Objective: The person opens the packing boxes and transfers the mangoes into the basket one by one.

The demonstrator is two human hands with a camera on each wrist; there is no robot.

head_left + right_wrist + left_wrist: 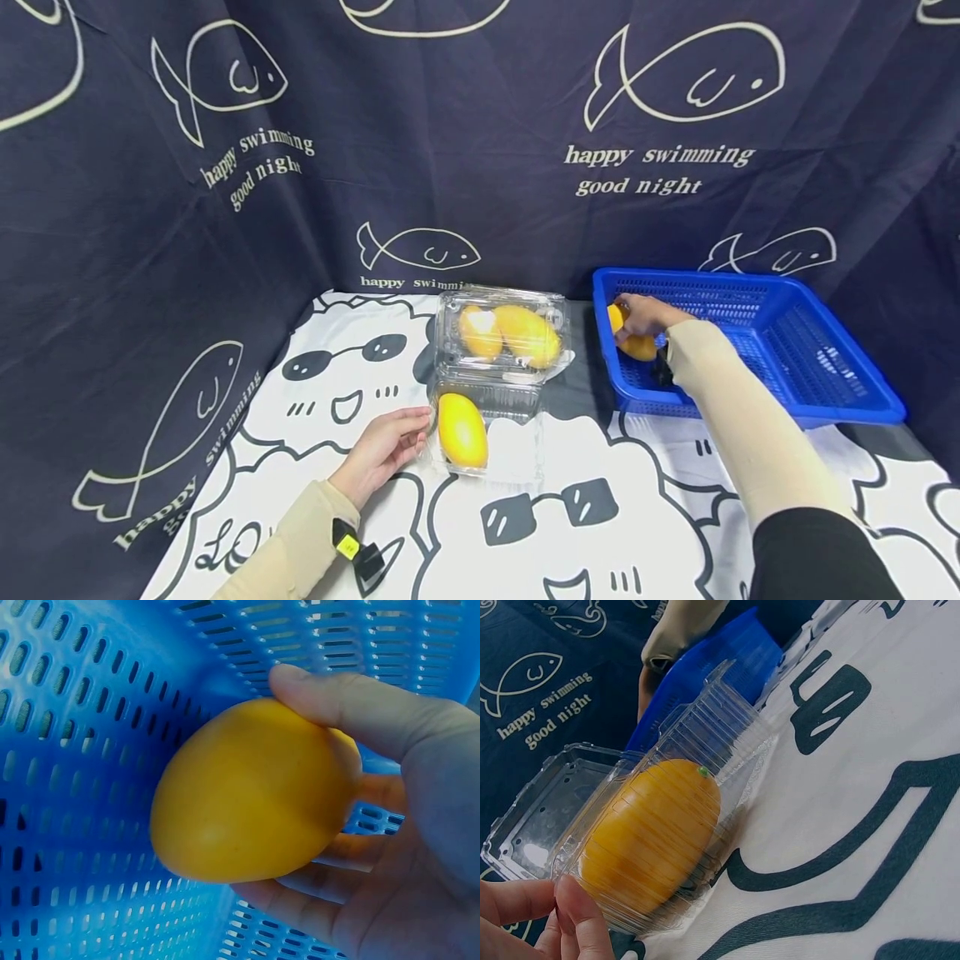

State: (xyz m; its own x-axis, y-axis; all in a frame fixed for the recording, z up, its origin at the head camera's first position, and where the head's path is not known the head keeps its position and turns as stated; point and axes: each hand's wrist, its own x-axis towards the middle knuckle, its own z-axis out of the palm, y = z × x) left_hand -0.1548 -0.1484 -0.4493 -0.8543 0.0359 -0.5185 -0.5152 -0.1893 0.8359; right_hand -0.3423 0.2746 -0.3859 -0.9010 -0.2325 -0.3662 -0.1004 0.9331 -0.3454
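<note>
My right hand point(643, 317) reaches into the blue basket point(862, 400) and grips a yellow mango point(247, 802), thumb on one side and fingers curled on the other. Near the middle of the table, my left hand point(386, 450) pinches the left edge of an open clear plastic clamshell box point(727, 697) between thumb and fingers. One mango point(462, 429) lies in the left side of this box, its small green stem spot showing in the left wrist view. The box's lid is folded back, away from me.
Behind the open box stands another clear plastic box point(447, 342) with two mangoes point(528, 333) in it. A white cloth point(600, 567) with black cartoon drawings covers the table. Dark blue fabric point(487, 150) with fish drawings hangs at the back and left.
</note>
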